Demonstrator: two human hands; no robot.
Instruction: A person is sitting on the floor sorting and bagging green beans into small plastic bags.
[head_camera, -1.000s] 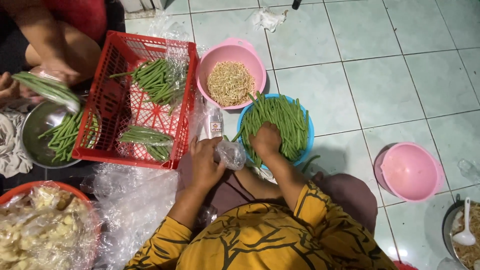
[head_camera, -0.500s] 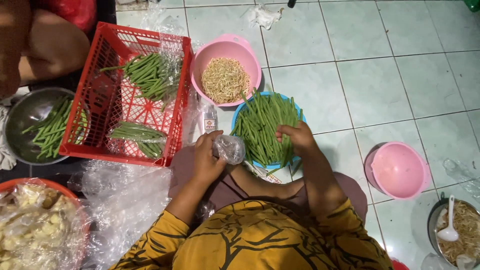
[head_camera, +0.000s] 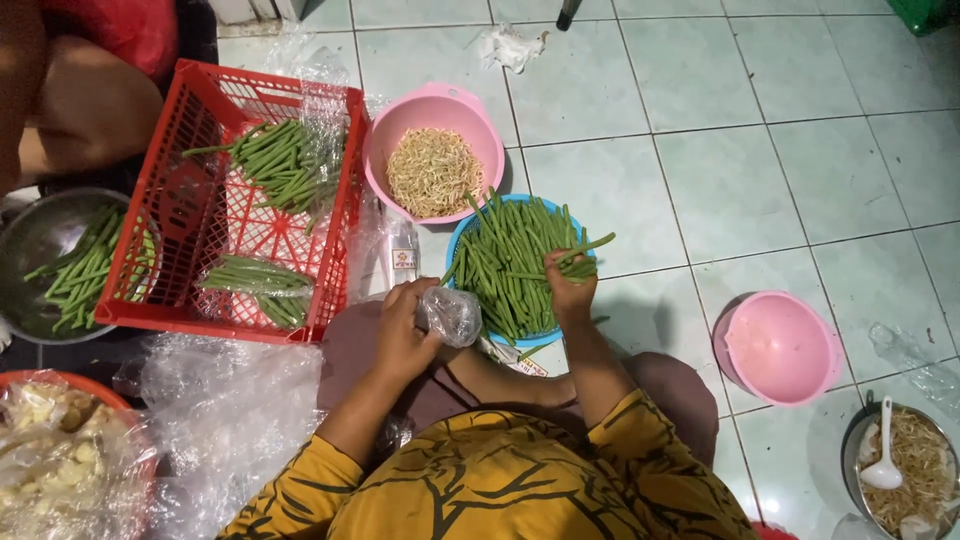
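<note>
Fingers (head_camera: 572, 272) seemingly pinch green beans (head_camera: 515, 255); left hand (head_camera: 405, 328) holds bag (head_camera: 450, 314).

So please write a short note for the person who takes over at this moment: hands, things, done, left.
Left hand holds a small clear plastic bag, open end up. Right hand grips a few green beans over the blue bowl.
Done: bagged bean bundles lie in the red crate.
Left: the blue bowl is full of loose beans. Pink bowl of sprouts stands behind it.
</note>
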